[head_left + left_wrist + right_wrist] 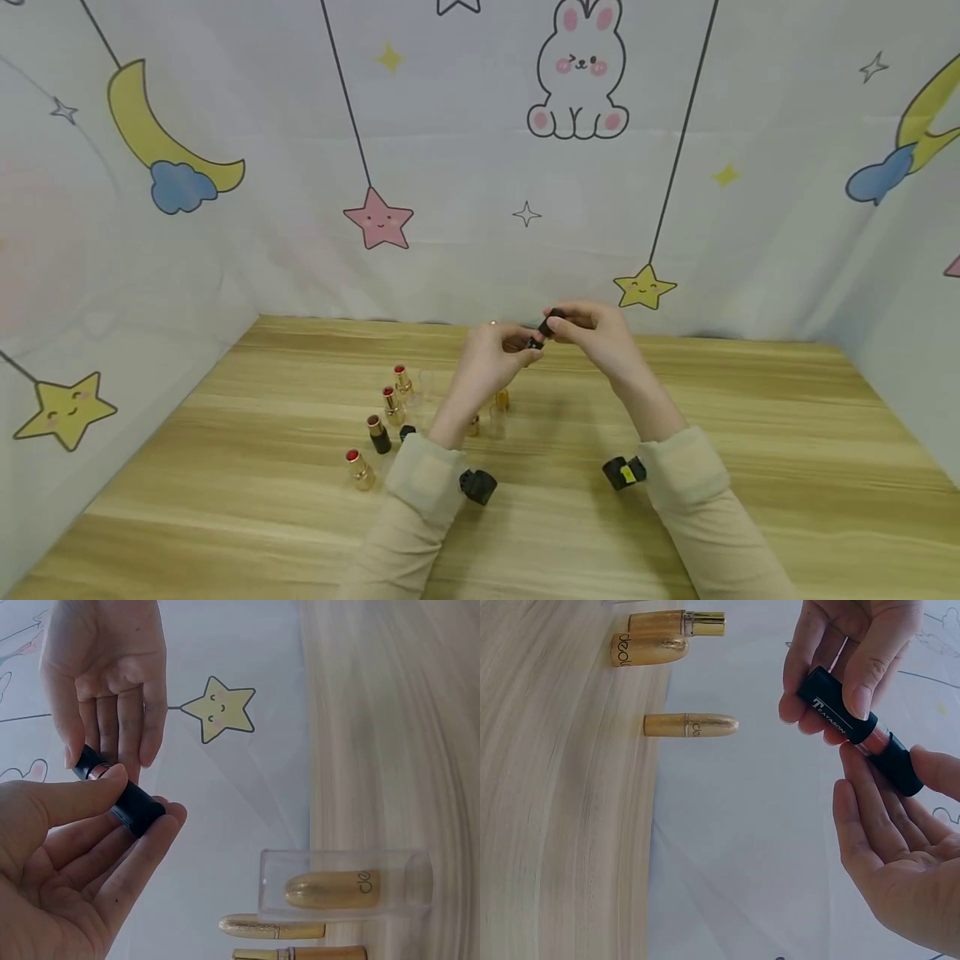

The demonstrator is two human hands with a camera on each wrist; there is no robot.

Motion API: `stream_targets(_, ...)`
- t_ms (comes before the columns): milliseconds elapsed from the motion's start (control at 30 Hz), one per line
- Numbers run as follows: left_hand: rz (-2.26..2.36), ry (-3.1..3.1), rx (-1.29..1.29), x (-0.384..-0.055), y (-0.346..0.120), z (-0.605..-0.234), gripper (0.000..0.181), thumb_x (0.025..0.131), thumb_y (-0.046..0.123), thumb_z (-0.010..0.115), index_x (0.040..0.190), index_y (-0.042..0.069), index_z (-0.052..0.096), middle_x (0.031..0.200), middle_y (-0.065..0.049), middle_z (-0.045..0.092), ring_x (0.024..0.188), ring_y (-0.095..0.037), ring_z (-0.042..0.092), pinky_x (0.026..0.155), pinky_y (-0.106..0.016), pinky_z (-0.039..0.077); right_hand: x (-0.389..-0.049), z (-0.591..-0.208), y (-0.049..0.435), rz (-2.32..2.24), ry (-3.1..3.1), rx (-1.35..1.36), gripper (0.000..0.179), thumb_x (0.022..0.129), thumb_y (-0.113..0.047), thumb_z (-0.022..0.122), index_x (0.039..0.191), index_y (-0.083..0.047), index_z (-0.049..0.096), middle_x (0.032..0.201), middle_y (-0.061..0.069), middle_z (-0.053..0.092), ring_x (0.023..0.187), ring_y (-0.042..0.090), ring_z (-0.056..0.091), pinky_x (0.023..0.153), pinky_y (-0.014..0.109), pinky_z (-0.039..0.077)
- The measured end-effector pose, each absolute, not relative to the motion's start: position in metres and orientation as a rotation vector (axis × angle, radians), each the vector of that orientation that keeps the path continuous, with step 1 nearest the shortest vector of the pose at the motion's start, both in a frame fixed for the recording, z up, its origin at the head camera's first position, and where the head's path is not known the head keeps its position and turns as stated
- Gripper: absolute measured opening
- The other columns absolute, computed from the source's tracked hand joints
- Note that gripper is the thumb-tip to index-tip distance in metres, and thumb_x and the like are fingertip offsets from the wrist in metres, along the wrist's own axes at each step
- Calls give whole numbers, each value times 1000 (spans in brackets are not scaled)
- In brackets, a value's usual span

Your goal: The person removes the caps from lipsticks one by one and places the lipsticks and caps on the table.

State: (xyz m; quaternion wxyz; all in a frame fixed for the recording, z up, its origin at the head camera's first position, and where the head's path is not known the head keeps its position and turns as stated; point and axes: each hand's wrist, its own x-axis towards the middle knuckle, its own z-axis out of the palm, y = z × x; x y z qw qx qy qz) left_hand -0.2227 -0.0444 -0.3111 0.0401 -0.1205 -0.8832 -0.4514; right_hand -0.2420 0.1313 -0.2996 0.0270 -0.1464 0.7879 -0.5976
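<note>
In the head view, a black lipstick tube (555, 319) is held above the far part of the table, between both hands. The left hand (491, 354) pinches its lower end and the right hand (600, 333) pinches its upper end. White lettering runs along the left-hand part of the tube (832, 709) in the right wrist view. A shiny reddish band shows between the two black parts. In the left wrist view, the left thumb lies across the tube (139, 810) near this band. Both hands' fingertips are close together.
Left of the arms stand several uncapped lipsticks with red tips, one a gold lipstick (360, 471) nearest the front. A black cap (407, 432) stands beside them. Gold tubes and a clear case (405, 881) stand nearby. A printed curtain (465, 267) hangs behind the wooden table (750, 433).
</note>
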Motion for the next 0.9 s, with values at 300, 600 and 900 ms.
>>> stream_targets(300, -1351, -2691, -448, -210, -50, -306, 22, 86, 16, 72, 107, 10, 73, 99, -7, 75, 88, -20, 71, 78, -33, 57, -230, -294, 135, -1844, 2441, -484, 35, 95, -22, 60, 123, 0, 61, 120, 18, 65, 98, 9, 65, 94, 36, 53)
stream_targets(600, -1253, -2733, -526, -199, -57, -306, 21, 86, 17, 71, 106, 10, 72, 97, -7, 74, 88, -20, 70, 79, -34, 56, -217, -292, 138, -1838, 2437, -498, 33, 95, -22, 61, 122, -3, 62, 122, 17, 65, 108, 19, 64, 98, 43, 51)
stream_targets(900, -1212, -2759, -549, -190, -64, -309, 17, 86, 15, 71, 103, 10, 72, 92, -5, 74, 82, -15, 69, 74, -31, 55, -205, -289, 141, -1836, 2435, -479, 37, 95, -25, 61, 126, -5, 60, 114, 14, 69, 98, 11, 68, 98, 39, 51)
